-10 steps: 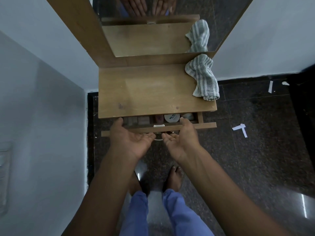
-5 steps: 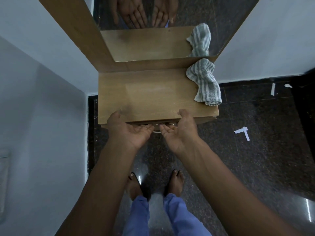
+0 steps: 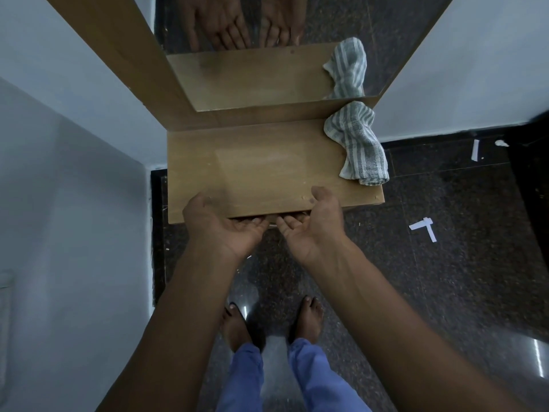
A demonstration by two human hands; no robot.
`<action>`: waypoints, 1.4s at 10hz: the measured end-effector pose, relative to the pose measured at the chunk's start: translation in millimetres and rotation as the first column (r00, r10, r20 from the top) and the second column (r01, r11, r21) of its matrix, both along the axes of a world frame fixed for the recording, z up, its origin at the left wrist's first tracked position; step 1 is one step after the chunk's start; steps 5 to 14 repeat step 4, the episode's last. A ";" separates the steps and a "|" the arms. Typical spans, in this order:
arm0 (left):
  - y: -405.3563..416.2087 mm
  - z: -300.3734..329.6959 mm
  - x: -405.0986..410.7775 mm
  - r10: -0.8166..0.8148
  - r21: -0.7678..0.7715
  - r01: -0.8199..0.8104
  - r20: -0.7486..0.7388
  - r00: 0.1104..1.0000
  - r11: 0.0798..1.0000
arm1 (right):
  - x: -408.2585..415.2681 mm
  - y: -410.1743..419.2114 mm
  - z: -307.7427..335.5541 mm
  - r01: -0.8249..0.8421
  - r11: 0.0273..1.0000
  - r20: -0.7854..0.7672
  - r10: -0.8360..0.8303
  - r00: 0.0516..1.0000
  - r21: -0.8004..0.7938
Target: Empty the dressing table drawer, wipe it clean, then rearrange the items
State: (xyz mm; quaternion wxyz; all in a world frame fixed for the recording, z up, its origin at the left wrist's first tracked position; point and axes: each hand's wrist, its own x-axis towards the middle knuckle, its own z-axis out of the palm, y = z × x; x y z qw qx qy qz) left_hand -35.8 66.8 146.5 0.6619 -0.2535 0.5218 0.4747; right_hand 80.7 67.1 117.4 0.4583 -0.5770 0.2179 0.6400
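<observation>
Both hands, the left hand (image 3: 221, 230) and right hand (image 3: 316, 224), are held palm-up at the worktop's (image 3: 267, 171) front edge in mid-frame, fingers curled under it; what is gripped is hidden. The drawer is barely seen beneath. A striped cloth (image 3: 356, 144) is draped at right.

Both hands' fingers (image 3: 252, 223) reach under table top (image 3: 267, 165).

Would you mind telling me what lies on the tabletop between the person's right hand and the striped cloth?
Nothing: in the head view, only bare wood of the tabletop separates the right hand from the striped cloth.
</observation>
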 end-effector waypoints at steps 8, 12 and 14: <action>2.3 53.0 2.4 -0.135 0.036 0.138 -0.070 0.988 0.990 | 2.9 -9.6 63.5 -0.109 0.993 -0.004 0.109 0.994 0.047; 2.3 53.0 2.4 -0.135 0.036 0.138 -0.070 0.988 0.990 | 2.9 -9.6 63.5 -0.109 0.993 -0.004 0.109 0.994 0.047; 2.3 53.0 2.4 -0.135 0.036 0.138 -0.070 0.988 0.990 | 2.9 -9.6 63.5 -0.109 0.993 -0.004 0.109 0.994 0.047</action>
